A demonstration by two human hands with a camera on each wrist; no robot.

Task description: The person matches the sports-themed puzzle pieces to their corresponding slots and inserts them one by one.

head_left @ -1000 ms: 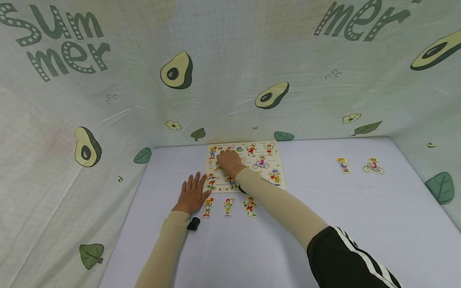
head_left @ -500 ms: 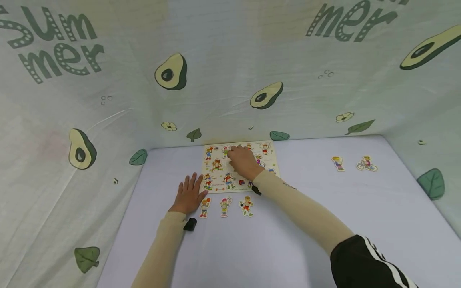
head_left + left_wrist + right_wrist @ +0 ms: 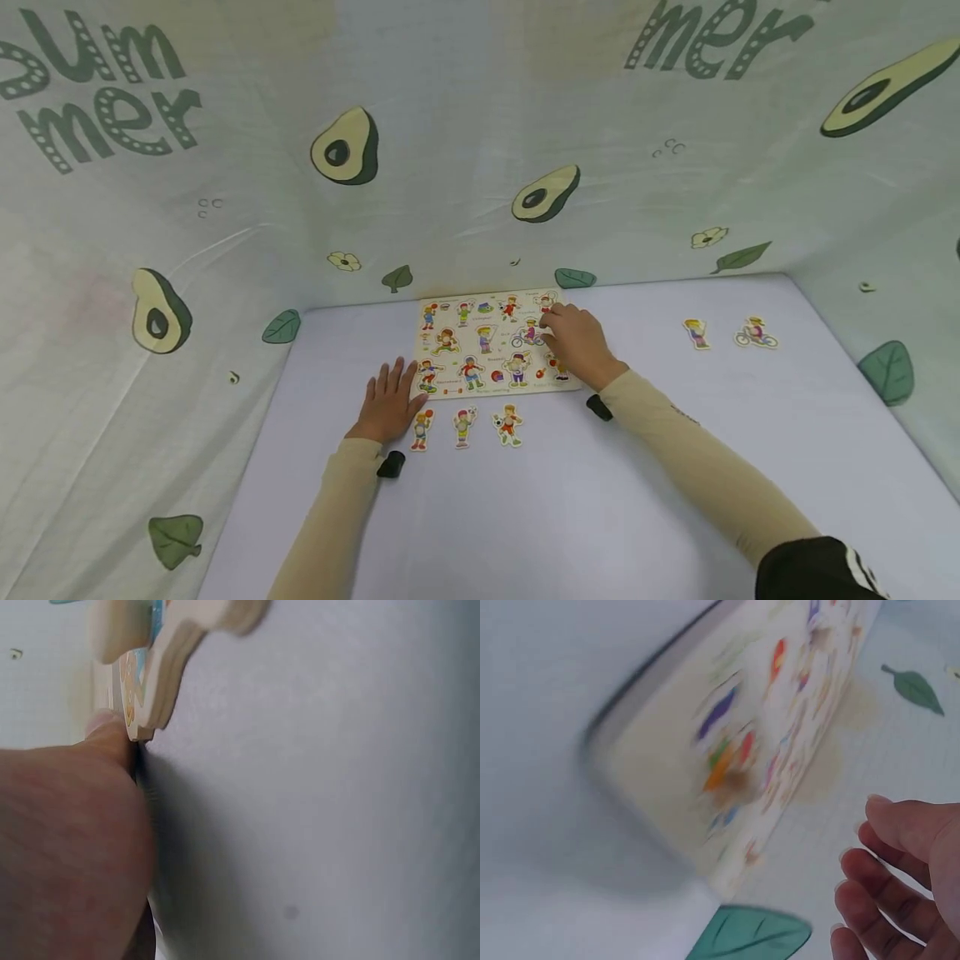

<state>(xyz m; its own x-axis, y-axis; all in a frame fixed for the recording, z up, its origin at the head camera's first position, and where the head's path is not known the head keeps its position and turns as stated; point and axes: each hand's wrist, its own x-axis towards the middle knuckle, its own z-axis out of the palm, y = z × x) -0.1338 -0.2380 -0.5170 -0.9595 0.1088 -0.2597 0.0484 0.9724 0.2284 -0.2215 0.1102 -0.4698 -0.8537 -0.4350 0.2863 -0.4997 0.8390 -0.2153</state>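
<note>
Board (figure-printed), long axis crosswise

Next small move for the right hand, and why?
Probably reach right for the figure piece beside the cyclist piece: the right hand looks empty in its wrist view, and that piece lies loose off the board, to the hand's right.

The board lies on the tabletop between the left grip and right grip. Three figures lie right of the left grip, before the board; two further figures lie right of the right grip.
</note>
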